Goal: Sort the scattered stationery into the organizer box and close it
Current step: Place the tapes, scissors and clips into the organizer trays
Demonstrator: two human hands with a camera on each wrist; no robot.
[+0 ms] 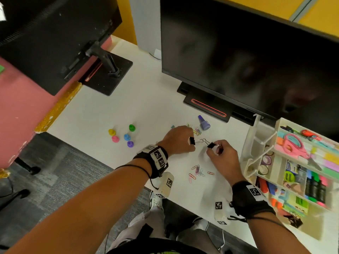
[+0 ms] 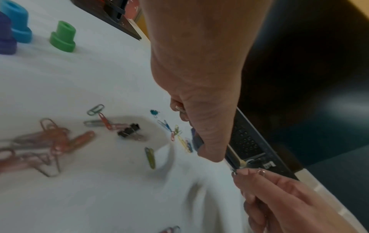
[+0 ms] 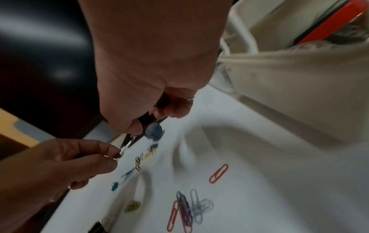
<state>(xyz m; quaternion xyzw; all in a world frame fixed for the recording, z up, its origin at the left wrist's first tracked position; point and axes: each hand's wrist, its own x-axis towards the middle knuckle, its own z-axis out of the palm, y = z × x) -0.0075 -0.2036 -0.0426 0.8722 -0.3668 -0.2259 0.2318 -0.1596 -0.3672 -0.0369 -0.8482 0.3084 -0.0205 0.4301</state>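
Over the white desk [image 1: 150, 107], my left hand [image 1: 183, 142] pinches a black binder clip [image 1: 192, 140]. My right hand [image 1: 217, 151] pinches a second black binder clip [image 1: 211, 145]. Their wire handles [image 1: 202, 141] meet between the hands and look hooked together. In the right wrist view the left hand's fingers [image 3: 103, 151] pinch a wire handle [image 3: 124, 148]. The white organizer box [image 1: 278, 125] stands open at the right, with scissors, markers and tape in its trays. Loose coloured paper clips [image 1: 197, 171] lie under my hands, and more paper clips [image 1: 197, 130] lie beyond them. Another binder clip [image 2: 129, 131] lies on the desk.
Several small coloured stamps [image 1: 122, 135] stand left of my hands, and a purple bottle [image 1: 203, 122] stands behind them. A large monitor [image 1: 247, 52] and its stand [image 1: 207, 107] close off the back. A second monitor [image 1: 55, 33] is at the far left. The desk's front edge is just below my wrists.
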